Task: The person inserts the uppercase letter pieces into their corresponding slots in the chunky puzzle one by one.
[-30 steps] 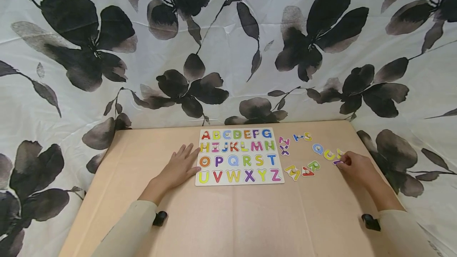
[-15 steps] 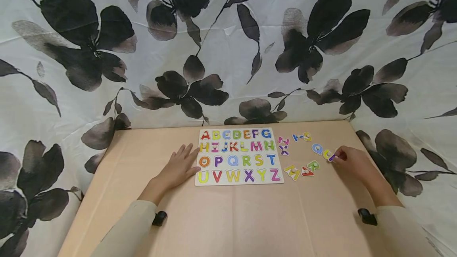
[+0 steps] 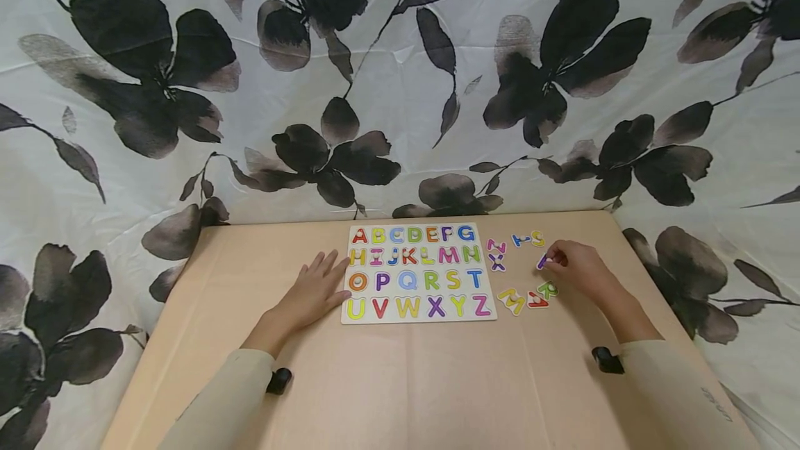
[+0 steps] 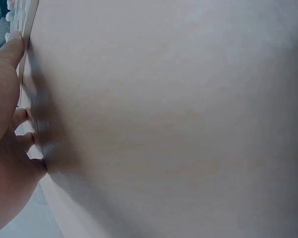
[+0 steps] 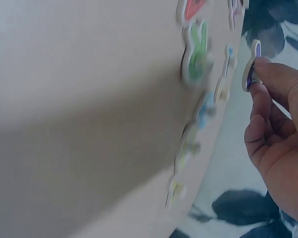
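Along the left edge of the alphabet board [image 3: 419,293], in the head view, my left hand [image 3: 306,299] rests with its fingers spread, thumb and forefinger at the rim; to the board's right, over the table [image 3: 437,387], my right hand [image 3: 578,269] pinches a purple letter piece [image 3: 541,262], though I cannot tell which letter; just beyond it lie a blue piece [image 3: 520,242] and a yellow S [image 3: 537,238], nearer the board a pink piece [image 3: 496,246] and a purple X [image 3: 497,262], and towards me a green R [image 3: 548,289], a red piece [image 3: 537,300] and a yellow piece [image 3: 512,302]. From my left wrist, my thumb touches the board's edge; three other fingers show, apart from one another. From my right wrist, thumb and fingertip pinch the purple letter piece, my other fingers curled inward; beside it, apart, knobbed pieces lie blurred on the table.
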The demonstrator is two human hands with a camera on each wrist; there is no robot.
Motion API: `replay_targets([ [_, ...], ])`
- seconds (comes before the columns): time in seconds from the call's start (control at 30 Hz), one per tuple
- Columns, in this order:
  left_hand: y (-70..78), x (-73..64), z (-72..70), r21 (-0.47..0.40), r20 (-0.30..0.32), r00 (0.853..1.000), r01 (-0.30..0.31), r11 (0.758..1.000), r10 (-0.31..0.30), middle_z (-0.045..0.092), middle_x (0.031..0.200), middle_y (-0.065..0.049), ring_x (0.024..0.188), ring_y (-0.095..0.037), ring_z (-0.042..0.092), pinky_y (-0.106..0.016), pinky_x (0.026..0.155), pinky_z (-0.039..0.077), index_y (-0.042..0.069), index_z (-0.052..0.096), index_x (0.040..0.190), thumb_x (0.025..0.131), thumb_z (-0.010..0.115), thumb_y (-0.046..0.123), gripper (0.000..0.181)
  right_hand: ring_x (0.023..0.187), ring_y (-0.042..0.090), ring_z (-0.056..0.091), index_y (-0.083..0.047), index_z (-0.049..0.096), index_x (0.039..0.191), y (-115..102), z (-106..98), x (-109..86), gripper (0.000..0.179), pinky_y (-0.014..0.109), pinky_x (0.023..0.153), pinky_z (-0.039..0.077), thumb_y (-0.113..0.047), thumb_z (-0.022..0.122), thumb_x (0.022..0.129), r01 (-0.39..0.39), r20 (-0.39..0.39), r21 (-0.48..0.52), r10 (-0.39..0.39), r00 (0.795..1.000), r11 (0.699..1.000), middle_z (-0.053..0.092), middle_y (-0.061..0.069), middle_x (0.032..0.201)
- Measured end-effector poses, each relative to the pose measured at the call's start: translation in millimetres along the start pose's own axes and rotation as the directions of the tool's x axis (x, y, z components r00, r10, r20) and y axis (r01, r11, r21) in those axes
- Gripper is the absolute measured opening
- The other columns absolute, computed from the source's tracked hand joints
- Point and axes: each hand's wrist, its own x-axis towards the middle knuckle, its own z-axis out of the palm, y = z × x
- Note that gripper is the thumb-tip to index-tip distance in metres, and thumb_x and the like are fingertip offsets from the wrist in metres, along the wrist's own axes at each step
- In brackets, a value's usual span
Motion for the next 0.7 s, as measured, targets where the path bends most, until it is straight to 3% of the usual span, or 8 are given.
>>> replay_targets([
  [0.27, 1.4, -4.5, -0.2, -0.013, 0.011, 1.000, 0.001, 1.000, -0.001, 0.022, 0.171, -0.020, 0.157, -0.048, 0.015, -0.072, 0.122, 0.017, 0.015, 0.034, 0.163, 0.102, 0.059, 0.051, 0.075, 0.082, 0.021, 0.056, -0.003, 0.067, 0.099, -39, 21, 15.2, 0.015, 0.031, 0.071, 0.051, -0.014, 0.075, 0.095, 0.019, 0.053, 0.036, -0.021, 0.998, 0.999, 0.063, 0.007, 0.087],
  [0.7, 1.0, -6.0, -2.9, 0.001, -0.012, 1.000, -0.021, 1.000, 0.021, 0.024, 0.170, -0.021, 0.157, -0.049, 0.017, -0.073, 0.121, 0.018, 0.015, 0.034, 0.163, 0.102, 0.059, 0.051, 0.075, 0.088, 0.019, 0.056, -0.009, 0.068, 0.107, -120, 56, 33.9, 0.014, 0.028, 0.077, 0.051, -0.018, 0.073, 0.097, 0.136, 0.104, 0.114, -0.148, 0.984, 0.984, 0.061, 0.003, 0.094],
])
